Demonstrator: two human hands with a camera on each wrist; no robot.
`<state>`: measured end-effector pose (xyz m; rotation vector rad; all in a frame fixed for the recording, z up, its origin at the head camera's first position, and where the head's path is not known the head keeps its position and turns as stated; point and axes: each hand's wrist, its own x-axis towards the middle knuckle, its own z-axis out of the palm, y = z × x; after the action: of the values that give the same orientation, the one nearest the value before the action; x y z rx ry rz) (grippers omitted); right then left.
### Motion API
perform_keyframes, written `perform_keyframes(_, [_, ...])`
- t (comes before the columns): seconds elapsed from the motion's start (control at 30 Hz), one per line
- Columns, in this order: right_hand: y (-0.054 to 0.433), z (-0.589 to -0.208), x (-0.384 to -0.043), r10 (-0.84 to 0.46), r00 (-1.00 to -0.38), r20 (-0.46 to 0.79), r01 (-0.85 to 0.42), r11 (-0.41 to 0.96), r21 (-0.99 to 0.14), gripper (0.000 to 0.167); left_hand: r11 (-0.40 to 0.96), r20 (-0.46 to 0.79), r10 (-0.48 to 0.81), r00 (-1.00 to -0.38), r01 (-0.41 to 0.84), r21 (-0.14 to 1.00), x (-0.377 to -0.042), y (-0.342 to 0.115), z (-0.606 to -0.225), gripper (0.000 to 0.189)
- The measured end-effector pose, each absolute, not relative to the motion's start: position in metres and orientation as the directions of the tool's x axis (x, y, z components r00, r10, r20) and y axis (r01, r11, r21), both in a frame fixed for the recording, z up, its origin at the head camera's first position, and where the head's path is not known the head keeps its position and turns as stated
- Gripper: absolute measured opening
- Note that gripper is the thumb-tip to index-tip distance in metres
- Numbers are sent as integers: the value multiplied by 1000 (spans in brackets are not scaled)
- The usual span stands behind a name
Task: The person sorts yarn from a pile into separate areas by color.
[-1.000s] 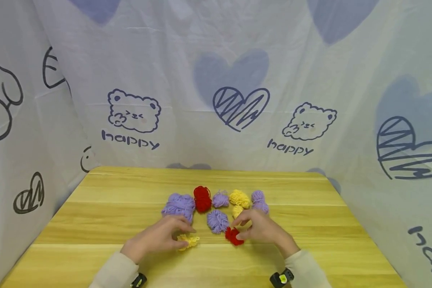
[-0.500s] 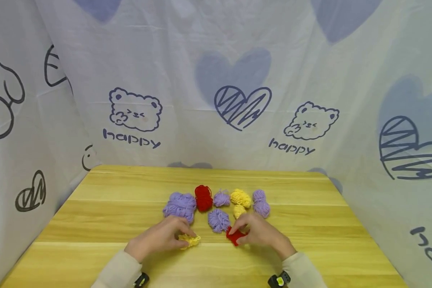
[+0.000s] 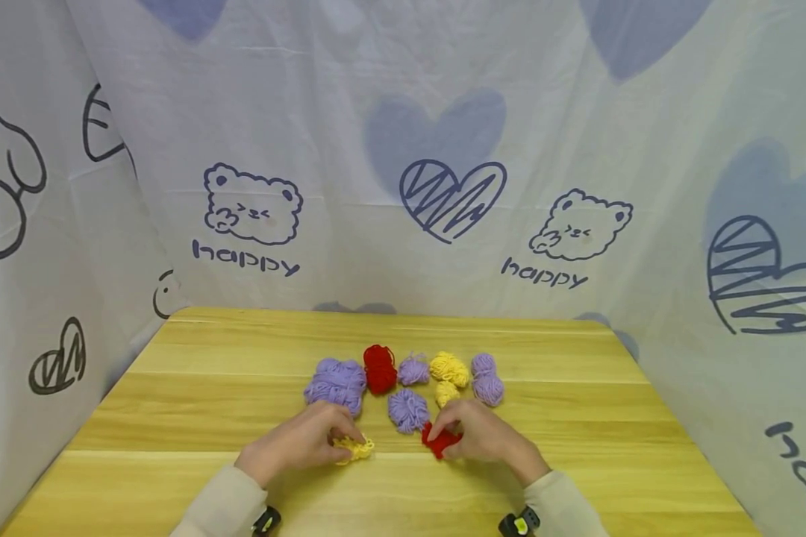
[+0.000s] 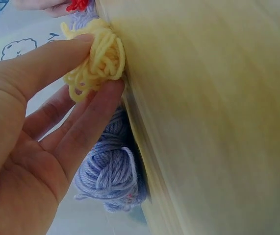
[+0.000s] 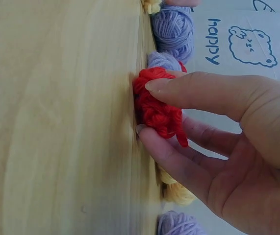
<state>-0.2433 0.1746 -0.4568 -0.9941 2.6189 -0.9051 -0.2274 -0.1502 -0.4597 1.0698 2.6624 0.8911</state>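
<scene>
My left hand [image 3: 304, 441] pinches a small yellow bundle of yarn [image 4: 105, 56] between thumb and fingers, low over the table. In the right wrist view, my right hand [image 5: 233, 142] grips a small red bundle of yarn [image 5: 157, 105] with thumb on one side and fingers on the other. The red bundle lies close to a round purple ball of yarn [image 3: 407, 411]. Just beyond my left hand sits a large purple skein [image 3: 336, 384], partly covered by the fingers. A small yellow ball [image 3: 446, 394] is right behind my right hand.
Along the back of the group stand a red skein [image 3: 379, 370], a small purple bundle [image 3: 413, 370], a yellow skein [image 3: 449, 369] and a purple skein [image 3: 487, 380] pinched at its middle. The wooden table [image 3: 195, 418] is enclosed by a printed white cloth [image 3: 349, 149].
My right thumb and fingers have closed in on the red bundle. The left hand stays at the yellow bundle with hardly any movement. The head view has shifted slightly.
</scene>
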Motion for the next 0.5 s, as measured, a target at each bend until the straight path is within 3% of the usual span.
perform_keyframes(0.5, [175, -456, -246, -671, -741, 27, -546, 580, -604, 26, 575, 86, 665, -742, 582, 576, -228, -150, -459, 22])
